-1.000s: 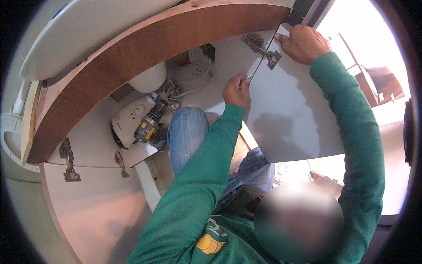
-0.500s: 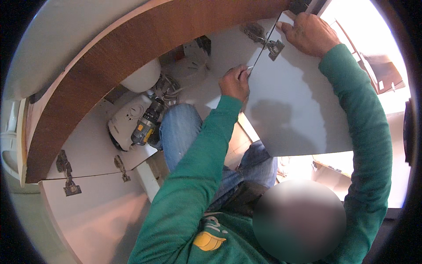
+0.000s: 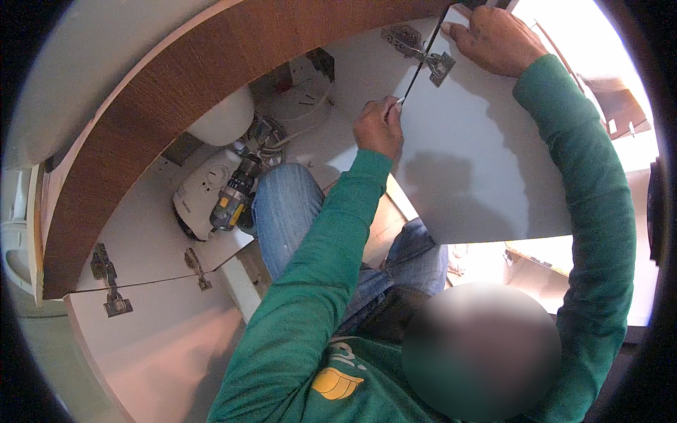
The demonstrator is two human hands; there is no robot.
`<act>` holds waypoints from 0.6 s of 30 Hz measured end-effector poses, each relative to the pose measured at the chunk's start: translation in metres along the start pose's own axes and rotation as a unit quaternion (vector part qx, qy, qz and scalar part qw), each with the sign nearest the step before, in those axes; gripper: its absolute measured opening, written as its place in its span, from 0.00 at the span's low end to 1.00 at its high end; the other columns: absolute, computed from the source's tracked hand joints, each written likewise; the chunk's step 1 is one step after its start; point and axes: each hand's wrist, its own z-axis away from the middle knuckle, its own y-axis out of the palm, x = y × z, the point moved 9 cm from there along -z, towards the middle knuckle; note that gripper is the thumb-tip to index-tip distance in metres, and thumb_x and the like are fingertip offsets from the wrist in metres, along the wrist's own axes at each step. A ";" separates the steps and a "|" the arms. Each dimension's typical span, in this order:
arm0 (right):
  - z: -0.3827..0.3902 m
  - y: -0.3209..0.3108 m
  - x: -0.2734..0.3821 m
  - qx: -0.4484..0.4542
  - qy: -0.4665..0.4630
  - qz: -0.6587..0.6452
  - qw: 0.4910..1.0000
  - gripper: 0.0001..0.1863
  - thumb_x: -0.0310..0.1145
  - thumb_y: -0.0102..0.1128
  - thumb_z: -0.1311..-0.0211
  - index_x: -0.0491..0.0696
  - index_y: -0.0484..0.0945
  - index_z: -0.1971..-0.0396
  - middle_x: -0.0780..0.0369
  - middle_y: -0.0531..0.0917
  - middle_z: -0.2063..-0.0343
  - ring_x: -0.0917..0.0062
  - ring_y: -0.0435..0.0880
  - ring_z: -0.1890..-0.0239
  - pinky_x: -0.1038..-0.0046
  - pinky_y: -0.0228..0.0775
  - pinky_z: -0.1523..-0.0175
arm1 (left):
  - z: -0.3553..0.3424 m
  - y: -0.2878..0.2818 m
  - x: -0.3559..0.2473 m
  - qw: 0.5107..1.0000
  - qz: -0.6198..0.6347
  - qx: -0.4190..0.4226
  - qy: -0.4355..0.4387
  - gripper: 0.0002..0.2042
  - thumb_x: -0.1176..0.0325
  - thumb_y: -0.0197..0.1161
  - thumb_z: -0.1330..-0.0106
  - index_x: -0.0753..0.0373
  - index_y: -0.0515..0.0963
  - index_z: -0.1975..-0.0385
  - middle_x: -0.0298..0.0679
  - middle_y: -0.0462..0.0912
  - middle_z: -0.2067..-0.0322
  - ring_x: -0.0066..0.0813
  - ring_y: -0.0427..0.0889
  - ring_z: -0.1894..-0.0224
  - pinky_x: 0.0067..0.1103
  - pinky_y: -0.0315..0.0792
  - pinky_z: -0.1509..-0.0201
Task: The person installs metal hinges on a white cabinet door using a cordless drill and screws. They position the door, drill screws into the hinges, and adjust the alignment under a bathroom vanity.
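Note:
A pale grey cabinet door (image 3: 479, 162) stands open on the right, a metal hinge (image 3: 441, 68) joining it to the cabinet's side panel. My right hand (image 3: 493, 42) grips the door's far corner, thumb on the face nearest me and the other fingers over the edge. At the door's hinge-side edge, below the hinge, my left hand (image 3: 379, 128) is closed in a pinch. A small light tip shows at its fingertips by the dark gap; what it belongs to is hidden.
A cordless drill (image 3: 233, 196) rests against a white rounded appliance (image 3: 204, 194) inside the cabinet, near coiled cables (image 3: 269, 137). Another open door (image 3: 155, 331) hangs at lower left on two hinges. A curved brown wooden edge (image 3: 148, 106) arches above. My knee (image 3: 289, 211) is close to the drill.
The door's far corner and my right hand sit slightly higher in the picture. My left hand stays at the door edge, its fingertips turned slightly more upward. Both hands keep their hold.

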 end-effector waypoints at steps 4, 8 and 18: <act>0.016 -0.011 0.004 -0.037 -0.016 -0.030 0.999 0.29 0.50 0.51 0.28 0.34 0.85 0.68 0.42 0.86 0.71 0.51 0.88 0.64 0.53 0.81 0.54 | -0.003 -0.007 0.001 0.998 0.057 -0.012 -0.007 0.07 0.72 0.67 0.37 0.62 0.85 0.60 0.48 0.85 0.68 0.48 0.86 0.65 0.37 0.79 0.59; 0.019 -0.014 -0.002 -0.035 -0.019 -0.032 0.999 0.28 0.49 0.52 0.28 0.34 0.85 0.66 0.43 0.86 0.70 0.51 0.88 0.63 0.54 0.81 0.53 | -0.003 -0.005 0.002 0.999 0.047 -0.020 0.004 0.07 0.71 0.68 0.37 0.62 0.86 0.60 0.48 0.85 0.67 0.48 0.86 0.65 0.37 0.79 0.59; 0.018 -0.015 0.000 -0.045 -0.033 -0.062 0.996 0.26 0.50 0.59 0.32 0.36 0.85 0.63 0.41 0.86 0.67 0.48 0.88 0.60 0.53 0.80 0.52 | 0.006 -0.006 -0.010 0.996 0.008 -0.065 0.062 0.06 0.72 0.66 0.35 0.63 0.83 0.60 0.47 0.84 0.66 0.47 0.86 0.64 0.37 0.80 0.58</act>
